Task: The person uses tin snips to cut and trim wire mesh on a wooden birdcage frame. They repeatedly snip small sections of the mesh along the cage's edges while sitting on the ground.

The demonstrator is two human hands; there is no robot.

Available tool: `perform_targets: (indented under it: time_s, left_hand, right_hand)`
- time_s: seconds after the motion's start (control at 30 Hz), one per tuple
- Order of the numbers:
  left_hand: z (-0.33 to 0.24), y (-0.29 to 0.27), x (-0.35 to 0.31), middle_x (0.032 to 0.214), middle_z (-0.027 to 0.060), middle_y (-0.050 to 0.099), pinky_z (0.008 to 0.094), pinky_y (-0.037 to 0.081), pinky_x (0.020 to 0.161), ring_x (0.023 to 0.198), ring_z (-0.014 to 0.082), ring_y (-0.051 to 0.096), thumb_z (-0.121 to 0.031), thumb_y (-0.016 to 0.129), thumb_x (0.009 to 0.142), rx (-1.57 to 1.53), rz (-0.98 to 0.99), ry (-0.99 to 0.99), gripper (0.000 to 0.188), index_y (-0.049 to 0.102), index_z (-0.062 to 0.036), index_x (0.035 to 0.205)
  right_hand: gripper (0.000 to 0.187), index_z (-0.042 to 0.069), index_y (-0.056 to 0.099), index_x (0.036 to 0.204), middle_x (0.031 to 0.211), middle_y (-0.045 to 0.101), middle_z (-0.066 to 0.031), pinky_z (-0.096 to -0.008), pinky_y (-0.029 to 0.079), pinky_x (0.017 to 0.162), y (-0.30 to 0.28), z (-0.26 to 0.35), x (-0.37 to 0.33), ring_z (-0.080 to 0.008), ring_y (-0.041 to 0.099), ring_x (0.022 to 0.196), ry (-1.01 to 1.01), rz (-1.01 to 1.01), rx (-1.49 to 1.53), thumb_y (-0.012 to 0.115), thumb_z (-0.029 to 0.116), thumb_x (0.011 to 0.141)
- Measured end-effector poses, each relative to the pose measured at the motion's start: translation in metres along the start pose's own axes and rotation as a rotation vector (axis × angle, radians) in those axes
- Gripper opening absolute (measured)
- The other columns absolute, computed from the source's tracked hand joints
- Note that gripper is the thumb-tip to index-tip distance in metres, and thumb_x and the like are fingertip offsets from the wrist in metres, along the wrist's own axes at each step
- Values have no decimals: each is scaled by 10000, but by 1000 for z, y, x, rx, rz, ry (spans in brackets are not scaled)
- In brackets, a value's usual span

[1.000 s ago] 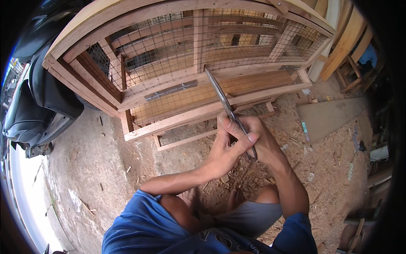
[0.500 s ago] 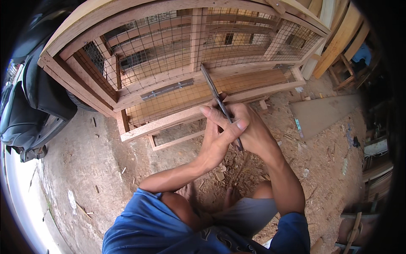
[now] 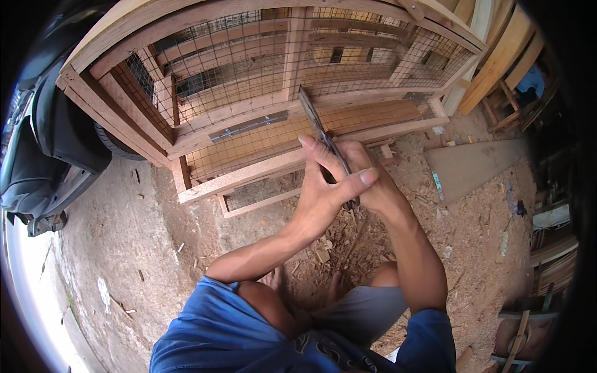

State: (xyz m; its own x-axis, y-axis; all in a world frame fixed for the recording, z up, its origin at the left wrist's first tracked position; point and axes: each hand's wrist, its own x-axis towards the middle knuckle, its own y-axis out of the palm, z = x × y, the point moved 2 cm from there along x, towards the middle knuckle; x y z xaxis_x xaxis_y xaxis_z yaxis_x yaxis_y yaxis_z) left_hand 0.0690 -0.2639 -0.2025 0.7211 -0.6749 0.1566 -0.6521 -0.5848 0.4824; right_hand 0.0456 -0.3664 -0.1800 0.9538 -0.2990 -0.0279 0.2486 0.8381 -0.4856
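A long, slim dark metal tool [image 3: 310, 109], resembling a pair of snips, slants up and away from me, its tip in front of the wire mesh of a wooden cage [image 3: 291, 59]. Both my hands are closed together around its lower part. My left hand [image 3: 322, 196] has its thumb laid across the tool and its index finger along it; its other fingers are hidden. My right hand [image 3: 372, 186] wraps the tool from the right, fingers mostly out of sight. Two narrow handle ends stick out below the hands. On the cage's lower rail sits a metal hinge [image 3: 249, 126].
A mesh-covered wooden frame [image 3: 233, 179] juts from the cage towards me. At left stands a dark motorbike [image 3: 53, 137]. A flat board [image 3: 476, 168] lies on the floor at right, near leaning planks [image 3: 497, 62]. Wood shavings [image 3: 323, 255] litter the ground.
The tool has turned slightly, so its blade and two handle ends show more. My left thumb has slid a little to the right. The cage has stayed nearly still.
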Motion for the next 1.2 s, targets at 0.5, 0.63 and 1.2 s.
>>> perform_targets:
  time_s: [0.5,0.63,1.2]
  left_hand:
    - [13,-4,6,1225,173,457,421,415,1010,1194,275,472,-415,794,781,-9,97,-130,876,305,28,1358]
    - [17,-5,4,1253,176,439,430,408,1020,1217,284,459,-422,796,774,-6,128,-182,918,278,21,1388]
    - [32,-2,-23,1138,149,493,357,506,888,1052,219,552,-314,791,844,216,203,-169,849,201,-7,1373]
  right_hand:
    - [711,49,591,535,551,556,-39,-346,431,503,4,-6,-2,-154,532,509,-10,-127,-13,635,698,821]
    - [684,42,597,541,551,546,-32,-337,432,509,5,-8,-7,-147,528,509,11,-131,-22,655,660,829]
    - [574,34,614,803,673,516,38,-254,360,497,-17,-28,-44,-62,465,580,164,173,253,601,594,927]
